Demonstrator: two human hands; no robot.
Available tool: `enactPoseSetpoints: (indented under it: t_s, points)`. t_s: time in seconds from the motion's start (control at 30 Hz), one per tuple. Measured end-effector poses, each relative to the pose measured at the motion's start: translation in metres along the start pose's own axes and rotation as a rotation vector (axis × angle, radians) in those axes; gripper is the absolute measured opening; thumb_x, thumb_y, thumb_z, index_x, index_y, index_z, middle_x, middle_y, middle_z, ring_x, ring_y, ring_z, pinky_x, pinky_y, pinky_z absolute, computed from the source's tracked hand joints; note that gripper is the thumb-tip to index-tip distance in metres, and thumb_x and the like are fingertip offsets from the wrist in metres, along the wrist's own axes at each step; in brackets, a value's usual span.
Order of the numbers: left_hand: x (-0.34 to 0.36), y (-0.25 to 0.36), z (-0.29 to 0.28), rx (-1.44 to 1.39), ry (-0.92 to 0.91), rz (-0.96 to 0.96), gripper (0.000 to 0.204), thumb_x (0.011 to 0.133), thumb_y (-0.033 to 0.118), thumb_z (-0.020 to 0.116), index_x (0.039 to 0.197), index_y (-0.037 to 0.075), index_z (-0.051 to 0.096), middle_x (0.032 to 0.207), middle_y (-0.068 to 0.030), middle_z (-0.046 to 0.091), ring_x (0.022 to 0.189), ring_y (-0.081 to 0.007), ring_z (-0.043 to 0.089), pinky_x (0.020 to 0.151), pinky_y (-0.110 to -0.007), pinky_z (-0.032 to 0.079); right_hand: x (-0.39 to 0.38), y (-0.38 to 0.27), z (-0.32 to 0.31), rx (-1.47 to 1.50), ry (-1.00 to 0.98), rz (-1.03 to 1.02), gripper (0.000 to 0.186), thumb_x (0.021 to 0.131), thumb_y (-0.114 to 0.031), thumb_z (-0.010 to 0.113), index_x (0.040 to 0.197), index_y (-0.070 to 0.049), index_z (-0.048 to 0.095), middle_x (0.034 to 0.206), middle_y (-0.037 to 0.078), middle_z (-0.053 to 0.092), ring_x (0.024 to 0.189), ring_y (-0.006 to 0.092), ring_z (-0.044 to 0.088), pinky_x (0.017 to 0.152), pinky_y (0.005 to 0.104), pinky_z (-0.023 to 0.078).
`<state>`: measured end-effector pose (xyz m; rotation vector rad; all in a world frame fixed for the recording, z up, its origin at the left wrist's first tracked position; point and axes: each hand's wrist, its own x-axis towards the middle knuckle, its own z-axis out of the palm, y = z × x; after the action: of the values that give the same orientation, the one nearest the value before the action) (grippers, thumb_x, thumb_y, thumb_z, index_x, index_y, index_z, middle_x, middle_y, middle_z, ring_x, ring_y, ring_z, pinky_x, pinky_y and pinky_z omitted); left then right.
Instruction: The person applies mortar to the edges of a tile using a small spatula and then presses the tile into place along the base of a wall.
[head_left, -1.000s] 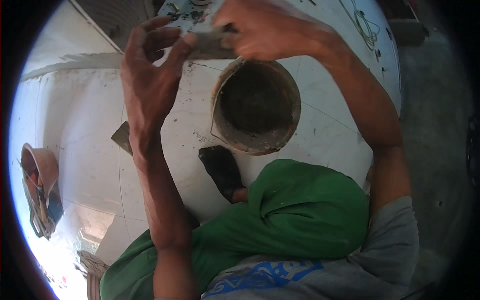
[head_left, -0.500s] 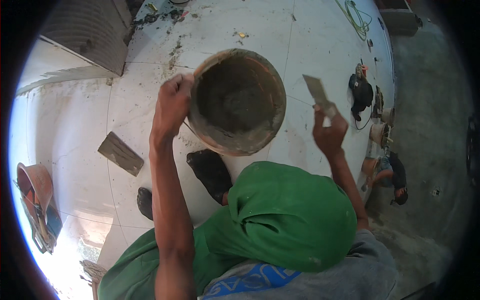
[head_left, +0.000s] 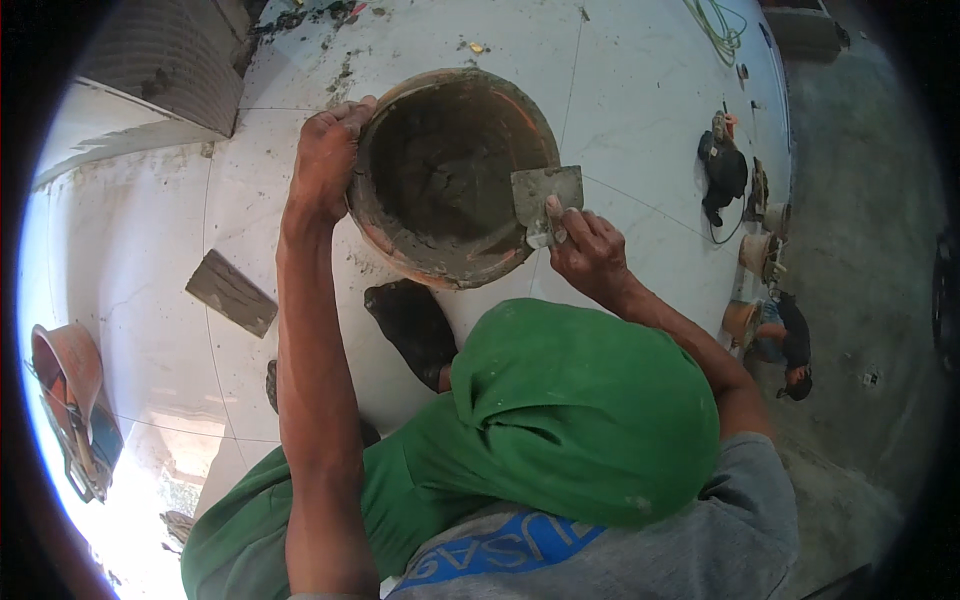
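A round orange bucket (head_left: 400, 235) caked with grey mortar sits tilted on the white tiled floor, its mouth facing up at me. My left hand (head_left: 325, 160) grips the bucket's left rim. My right hand (head_left: 588, 250) holds a flat metal trowel (head_left: 545, 195) whose blade hangs over the bucket's right rim, above the mortar inside. Green cloth (head_left: 580, 420) over my knee and my dark shoe (head_left: 415, 325) lie just below the bucket.
A small grey tile piece (head_left: 232, 292) lies on the floor to the left. An orange bucket with tools (head_left: 65, 375) stands at the far left edge. A dark power tool (head_left: 722, 172), small pots and a green hose (head_left: 715, 25) lie at the right by bare concrete.
The bucket has been lowered and tipped open toward me. My right hand has brought the trowel from the right side over to the bucket's rim. My left hand has stayed on the rim.
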<state>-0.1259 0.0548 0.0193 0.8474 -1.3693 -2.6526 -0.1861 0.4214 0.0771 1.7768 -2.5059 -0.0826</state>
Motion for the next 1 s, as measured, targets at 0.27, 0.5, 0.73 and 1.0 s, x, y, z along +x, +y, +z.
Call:
enactPoseSetpoints:
  t_s: [0.27, 0.5, 0.73, 1.0]
  points:
    - [-0.001, 0.003, 0.002, 0.054, 0.049, -0.023, 0.029, 0.109, 0.024, 0.060, 0.101, 0.000, 0.074, 0.087, -0.0030, 0.073, 0.071, -0.0102, 0.062, 0.069, -0.028, 0.052, -0.049, -0.012, -0.006, 0.088, 0.004, 0.126, 0.032, 0.065, 0.000, 0.073, 0.097, 0.008, 0.070, 0.109, 0.016, 0.067, 0.072, 0.0255, 0.064, 0.056, 0.0367, 0.055]
    - [-0.002, 0.000, 0.002, 0.035, 0.053, -0.010, 0.031, 0.109, 0.027, 0.060, 0.099, 0.001, 0.074, 0.085, -0.0017, 0.071, 0.072, -0.0096, 0.060, 0.069, -0.029, 0.051, -0.060, -0.006, -0.037, 0.165, 0.075, 0.581, 0.014, 0.083, -0.001, 0.072, 0.096, 0.005, 0.071, 0.085, 0.012, 0.064, 0.059, 0.0263, 0.062, 0.052, 0.0404, 0.049]
    - [-0.003, 0.000, -0.001, 0.041, 0.035, 0.005, 0.031, 0.108, 0.027, 0.061, 0.099, 0.001, 0.074, 0.084, -0.0003, 0.070, 0.070, -0.0089, 0.059, 0.068, -0.028, 0.050, 0.021, 0.022, -0.065, 1.480, 0.462, 1.140, 0.025, 0.104, -0.026, 0.065, 0.106, -0.002, 0.070, 0.091, 0.002, 0.068, 0.068, 0.0119, 0.057, 0.060, 0.0294, 0.044]
    - [-0.001, -0.004, 0.001, 0.079, 0.044, -0.005, 0.029, 0.106, 0.025, 0.064, 0.098, 0.000, 0.077, 0.088, -0.0028, 0.073, 0.075, -0.0097, 0.062, 0.071, -0.028, 0.052, 0.036, 0.061, 0.038, 1.963, 0.226, 1.040, 0.027, 0.103, -0.029, 0.067, 0.115, -0.005, 0.068, 0.098, 0.000, 0.069, 0.075, 0.0079, 0.057, 0.061, 0.0284, 0.042]
